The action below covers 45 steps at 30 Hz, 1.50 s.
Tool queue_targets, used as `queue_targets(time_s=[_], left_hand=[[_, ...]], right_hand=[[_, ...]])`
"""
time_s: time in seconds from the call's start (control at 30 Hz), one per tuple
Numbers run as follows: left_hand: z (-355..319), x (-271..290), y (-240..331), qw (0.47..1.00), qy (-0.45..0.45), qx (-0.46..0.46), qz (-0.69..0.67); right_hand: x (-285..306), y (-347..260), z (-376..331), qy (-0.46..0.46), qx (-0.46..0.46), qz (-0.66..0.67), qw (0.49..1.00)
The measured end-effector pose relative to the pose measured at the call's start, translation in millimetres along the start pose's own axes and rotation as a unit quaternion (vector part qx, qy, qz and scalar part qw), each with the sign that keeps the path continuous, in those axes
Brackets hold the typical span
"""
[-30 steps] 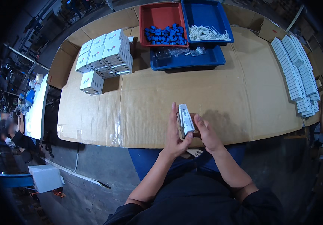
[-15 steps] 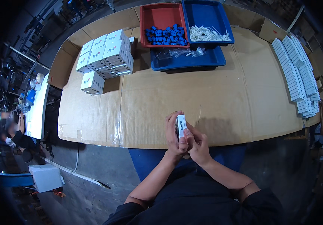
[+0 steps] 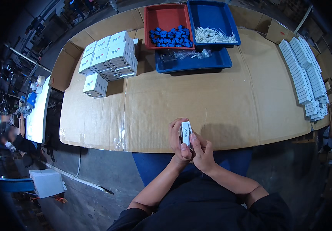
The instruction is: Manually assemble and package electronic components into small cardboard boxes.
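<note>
A small white plastic case (image 3: 185, 133) with dark lettering along its narrow side is between my two hands, near the front edge of the table. My left hand (image 3: 176, 138) wraps its left side, fingers curled over the far end and the thumb close to the near end. From the right, my right hand (image 3: 203, 154) grips the same case, its thumb pressed against the right edge. A thin gap or seam shows along the case's right side. The underside is hidden by my fingers.
White boxes (image 3: 116, 52) stand stacked at the back left. A red tray (image 3: 166, 15) of blue parts and a blue tray (image 3: 212, 13) of white sticks sit behind a lower blue tray (image 3: 193, 68) with clear bags. Rows of white cases (image 3: 295, 73) line the right side.
The case and both hands have come slightly nearer to me. The case's narrow side has turned a little, and a seam now shows at its right edge.
</note>
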<state>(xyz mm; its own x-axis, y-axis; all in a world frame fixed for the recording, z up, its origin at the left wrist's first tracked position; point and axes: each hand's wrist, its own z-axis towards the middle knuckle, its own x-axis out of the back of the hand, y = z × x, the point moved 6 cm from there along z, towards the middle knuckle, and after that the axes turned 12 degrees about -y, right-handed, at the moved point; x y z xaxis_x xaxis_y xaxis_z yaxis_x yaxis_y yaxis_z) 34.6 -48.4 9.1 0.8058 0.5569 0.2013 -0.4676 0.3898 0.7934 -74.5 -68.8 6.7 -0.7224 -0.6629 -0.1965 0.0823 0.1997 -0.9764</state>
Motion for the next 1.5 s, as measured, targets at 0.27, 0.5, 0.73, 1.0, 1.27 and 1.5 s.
queue_targets(time_s=[0.27,0.5,0.73,1.0,1.27,1.5], left_hand=[[-3,5,1,1.0,0.006,-0.006,-0.014],[-11,-6,-26,0.986,-0.076,0.111,-0.094],[-14,-16,-37,0.928,-0.135,0.205,-0.281],[-22,-37,-23,0.799,-0.16,0.411,-0.409],[-30,-42,-10,0.74,-0.172,0.453,-0.466],[-45,-40,-24,0.732,-0.178,0.463,-0.467]], right_hand=[[-1,-3,-2,-0.013,0.011,-0.025,1.0],[12,5,14,-0.065,-0.03,0.031,0.997],[45,-23,18,-0.176,-0.015,-0.205,0.963],[55,-32,16,-0.059,0.243,-0.397,0.883],[47,-35,20,-0.057,0.386,-0.409,0.825],[44,-24,23,-0.082,0.349,-0.385,0.85]])
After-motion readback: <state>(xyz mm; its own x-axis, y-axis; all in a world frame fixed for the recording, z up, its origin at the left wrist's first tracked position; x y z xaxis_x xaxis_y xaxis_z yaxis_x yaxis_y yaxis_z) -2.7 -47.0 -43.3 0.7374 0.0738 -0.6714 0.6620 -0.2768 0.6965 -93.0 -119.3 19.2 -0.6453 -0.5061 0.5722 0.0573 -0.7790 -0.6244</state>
